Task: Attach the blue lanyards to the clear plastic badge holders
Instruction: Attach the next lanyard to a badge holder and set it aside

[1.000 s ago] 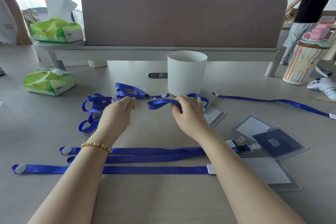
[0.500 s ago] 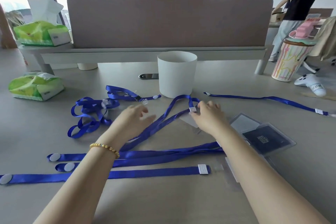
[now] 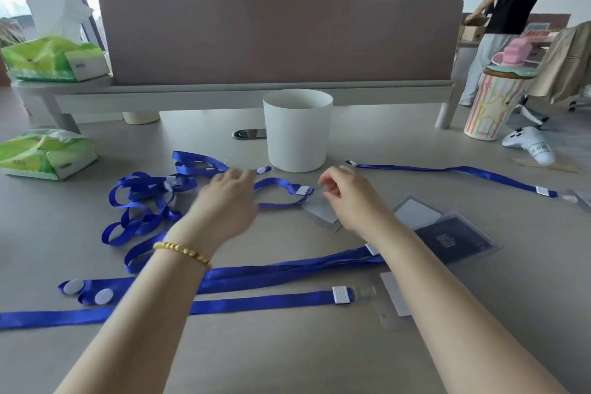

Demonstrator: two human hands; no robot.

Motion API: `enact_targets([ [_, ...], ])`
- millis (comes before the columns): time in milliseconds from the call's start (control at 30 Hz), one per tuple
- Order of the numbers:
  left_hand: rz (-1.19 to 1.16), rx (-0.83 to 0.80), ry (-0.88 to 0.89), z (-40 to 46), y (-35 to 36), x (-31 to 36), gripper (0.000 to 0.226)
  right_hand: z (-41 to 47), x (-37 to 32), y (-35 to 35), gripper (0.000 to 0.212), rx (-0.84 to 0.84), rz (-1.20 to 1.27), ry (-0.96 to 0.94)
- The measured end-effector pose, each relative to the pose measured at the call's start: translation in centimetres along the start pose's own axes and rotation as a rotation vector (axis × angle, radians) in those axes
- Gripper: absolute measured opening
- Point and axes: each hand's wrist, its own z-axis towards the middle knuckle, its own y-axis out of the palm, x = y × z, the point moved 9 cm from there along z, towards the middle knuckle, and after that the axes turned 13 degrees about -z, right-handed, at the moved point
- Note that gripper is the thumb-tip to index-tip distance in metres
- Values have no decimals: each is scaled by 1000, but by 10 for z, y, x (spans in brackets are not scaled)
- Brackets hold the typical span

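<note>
A blue lanyard loop [image 3: 277,183] lies mid-table, its white clip [image 3: 302,190] meeting a clear badge holder [image 3: 320,210]. My right hand [image 3: 350,198] hovers just right of that holder with fingers loosely curled, holding nothing. Motion-blurred, my left hand [image 3: 225,201] reaches with straight fingers over the loop toward a tangle of blue lanyards [image 3: 144,201]. Two more lanyards [image 3: 256,272] lie stretched flat near me, one ending beside another clear holder [image 3: 395,297]. A further lanyard [image 3: 447,170] lies at the right. Stacked holders with a dark card [image 3: 454,240] sit right of my forearm.
A white cup [image 3: 297,134] stands behind the loop. A green tissue pack [image 3: 44,153] lies at left, another [image 3: 54,57] on the shelf by the divider panel [image 3: 278,35]. A white game controller [image 3: 531,144] and striped container [image 3: 492,102] are far right. People stand behind.
My right hand has let go of the lanyard's clip end, which now lies on the table by the holder. My left hand has moved forward toward the tangle.
</note>
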Motion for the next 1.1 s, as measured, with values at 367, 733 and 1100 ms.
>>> enact_targets([
  [367,-755,-104,107,17,43,36,31,-1,7,-1,9,-17,455,111],
  [733,-417,-29,85,14,52,29,15,-3,74,10,42,-117,184,410],
  [1100,21,-87,243,7,76,54,28,-8,82,29,41,-250,452,608],
])
